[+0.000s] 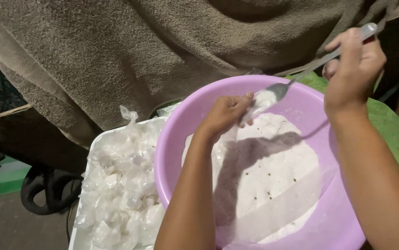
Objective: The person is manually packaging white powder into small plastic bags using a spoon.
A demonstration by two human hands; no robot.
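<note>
A large lilac plastic basin (pixel 176 139) holds white powder (pixel 273 171) with a few dark specks. My left hand (pixel 225 113) hovers over the basin and pinches a small clear plastic bag (pixel 250 113) at its mouth. My right hand (pixel 354 69) grips a metal spoon (pixel 280 90) by its handle. The spoon's bowl carries white powder and touches the bag's opening beside my left fingers. A clear plastic sheet lies across the powder at the lower right of the basin.
A white tray (pixel 98 139) left of the basin is heaped with several small filled, tied plastic bags (pixel 120 185). A brown towel (pixel 139 51) hangs behind. Green cloth (pixel 394 129) covers the surface at right. A dark coiled thing (pixel 46 190) lies on the floor at left.
</note>
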